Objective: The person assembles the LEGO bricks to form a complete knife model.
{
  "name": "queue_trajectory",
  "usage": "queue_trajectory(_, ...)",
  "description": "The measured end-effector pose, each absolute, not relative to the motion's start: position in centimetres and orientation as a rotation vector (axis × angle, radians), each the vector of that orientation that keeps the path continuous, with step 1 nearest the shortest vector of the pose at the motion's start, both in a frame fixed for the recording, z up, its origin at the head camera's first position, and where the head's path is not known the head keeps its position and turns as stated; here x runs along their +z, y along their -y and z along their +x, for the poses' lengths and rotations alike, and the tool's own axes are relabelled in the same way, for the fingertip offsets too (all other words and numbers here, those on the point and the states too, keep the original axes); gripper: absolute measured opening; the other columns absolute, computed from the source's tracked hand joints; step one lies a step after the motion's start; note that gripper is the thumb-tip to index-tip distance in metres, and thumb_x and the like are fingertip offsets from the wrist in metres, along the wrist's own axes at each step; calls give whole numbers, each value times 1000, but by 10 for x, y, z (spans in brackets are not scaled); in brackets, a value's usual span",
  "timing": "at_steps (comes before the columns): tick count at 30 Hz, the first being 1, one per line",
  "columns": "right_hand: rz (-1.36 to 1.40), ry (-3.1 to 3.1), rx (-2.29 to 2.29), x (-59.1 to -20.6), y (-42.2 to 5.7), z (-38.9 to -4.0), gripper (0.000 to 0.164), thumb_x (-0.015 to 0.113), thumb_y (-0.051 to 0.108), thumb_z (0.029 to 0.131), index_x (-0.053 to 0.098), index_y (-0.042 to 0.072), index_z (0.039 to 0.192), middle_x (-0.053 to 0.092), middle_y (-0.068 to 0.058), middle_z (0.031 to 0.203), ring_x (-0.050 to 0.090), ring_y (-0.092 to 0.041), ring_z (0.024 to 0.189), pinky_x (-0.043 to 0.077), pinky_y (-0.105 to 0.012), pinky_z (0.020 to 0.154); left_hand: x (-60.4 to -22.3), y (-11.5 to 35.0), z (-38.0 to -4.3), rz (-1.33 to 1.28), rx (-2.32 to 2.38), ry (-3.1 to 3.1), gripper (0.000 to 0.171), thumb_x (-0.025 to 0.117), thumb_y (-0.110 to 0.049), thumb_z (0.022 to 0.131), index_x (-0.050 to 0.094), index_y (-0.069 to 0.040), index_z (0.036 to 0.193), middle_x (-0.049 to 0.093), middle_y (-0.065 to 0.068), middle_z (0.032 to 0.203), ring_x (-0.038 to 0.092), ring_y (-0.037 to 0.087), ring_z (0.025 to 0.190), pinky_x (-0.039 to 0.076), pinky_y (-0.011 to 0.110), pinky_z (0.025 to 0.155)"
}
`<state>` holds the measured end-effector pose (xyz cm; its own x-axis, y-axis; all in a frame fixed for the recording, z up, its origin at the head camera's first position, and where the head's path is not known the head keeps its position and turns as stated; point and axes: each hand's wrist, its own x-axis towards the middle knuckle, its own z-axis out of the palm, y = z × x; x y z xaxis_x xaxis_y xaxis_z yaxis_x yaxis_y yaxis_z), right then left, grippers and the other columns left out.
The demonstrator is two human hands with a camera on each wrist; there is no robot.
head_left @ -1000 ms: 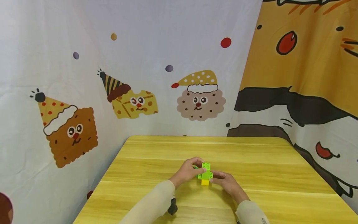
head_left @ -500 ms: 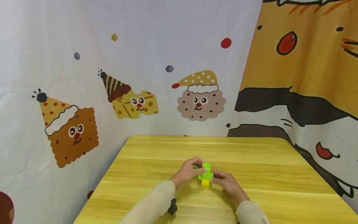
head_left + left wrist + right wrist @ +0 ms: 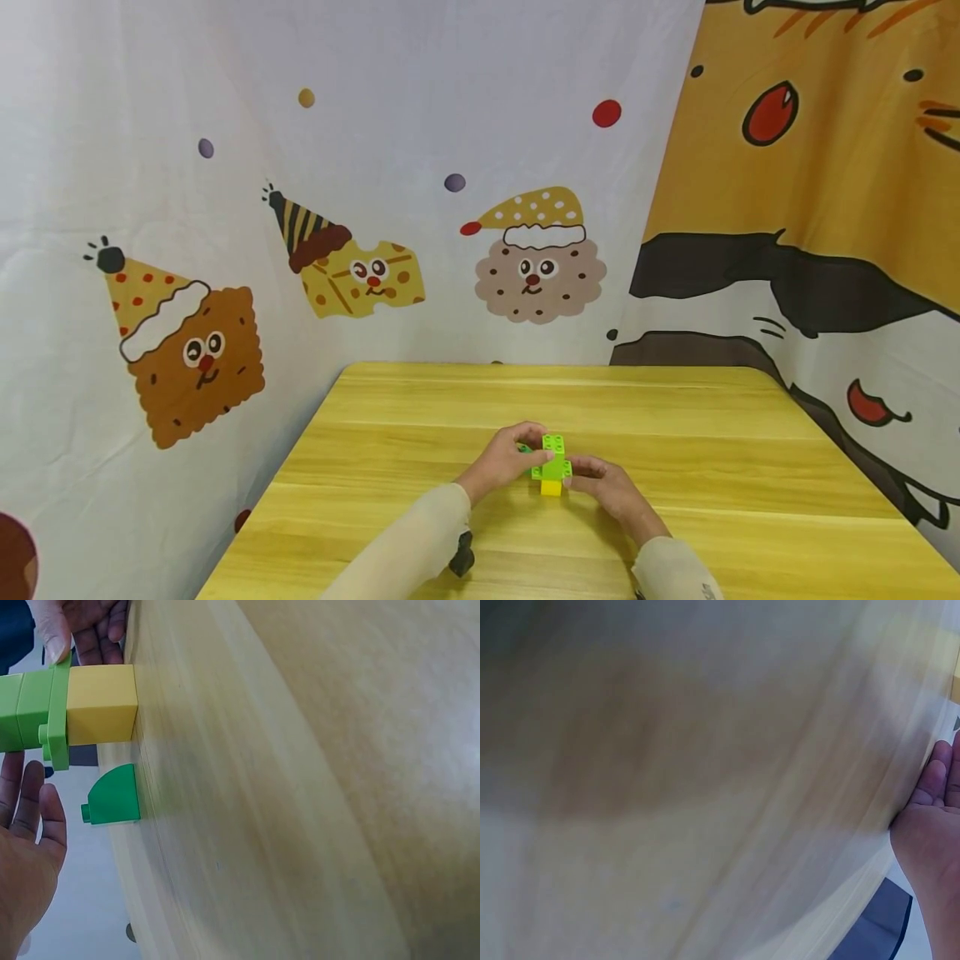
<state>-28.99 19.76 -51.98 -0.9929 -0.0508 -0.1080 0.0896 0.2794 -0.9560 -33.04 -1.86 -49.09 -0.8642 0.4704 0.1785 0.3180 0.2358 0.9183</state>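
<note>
In the head view, a block stack point(image 3: 552, 463) stands on the wood-grained worktop point(image 3: 375, 467), toward five o'clock from the centre. Its base is a yellow block point(image 3: 551, 488), with light green blocks above. The left hand point(image 3: 501, 456) comes in at nine o'clock and pinches the upper light green part, thumb on the near face. The right hand point(image 3: 615, 493), at four o'clock from the stack, has thumb and finger at the end of a flat green piece point(image 3: 567, 471). A dark green block point(image 3: 526, 449) shows partly at ten o'clock, behind the left hand. A cartoon-printed cloth point(image 3: 382, 108) hangs beyond, toward twelve.

In the left wrist view, the stack appears sideways at ten o'clock. The dark green block, curved and apart from it, rests on the worktop at the stack's five o'clock. The right thumb touches the flat piece at twelve.

In the right wrist view, the right hand enters near three o'clock, its fingertips cut off by the edge; its grip cannot be told here.
</note>
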Motion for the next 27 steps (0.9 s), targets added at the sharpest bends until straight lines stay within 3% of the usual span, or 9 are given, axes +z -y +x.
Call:
queue_trajectory(14,34,-2465,-1733,-518,-199,-291,50,80,34,84,67,9,125,65,-8,126,55,-33,120,40,-58,100,-490,19,-329,750,1719,-2369,37,72,-30,93,64,-14,126,65,-4,104,58,21,102,50,31,78)
queue_trajectory(27,57,-2444,-1756,-519,-198,-291,49,80,31,84,68,8,125,65,-8,125,55,-33,120,40,-57,100,-488,20,-327,724,1692,-2371,37,71,-34,94,65,-17,126,64,-7,104,57,20,103,51,31,81)
